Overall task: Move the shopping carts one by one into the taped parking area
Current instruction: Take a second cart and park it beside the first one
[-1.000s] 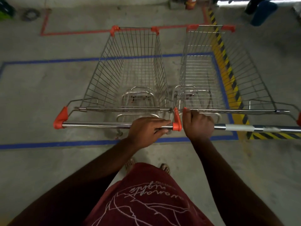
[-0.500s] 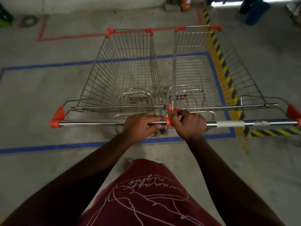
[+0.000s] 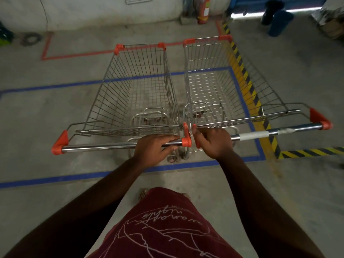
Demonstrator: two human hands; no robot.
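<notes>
Two wire shopping carts with orange corner caps stand side by side in front of me. The left cart [image 3: 137, 90] sits over the blue taped rectangle [image 3: 55, 178]. The right cart [image 3: 219, 84] has its right side over the blue tape's right edge and the yellow-black stripe. My left hand [image 3: 154, 148] is wrapped around the right end of the left cart's handle bar [image 3: 104, 146]. My right hand [image 3: 214, 144] grips the left end of the right cart's handle [image 3: 279, 132], which has white tape on it.
A yellow-black hazard stripe [image 3: 247, 84] runs along the right of the blue box and turns right near me. Red tape [image 3: 78, 55] marks another area beyond. A fire extinguisher [image 3: 203, 10] stands at the far wall; dark bins [image 3: 279, 23] stand at the far right.
Both carts have shifted left and a little forward, further over the blue box. The right cart's handle now angles up to the right. Both hands kept their grip.
</notes>
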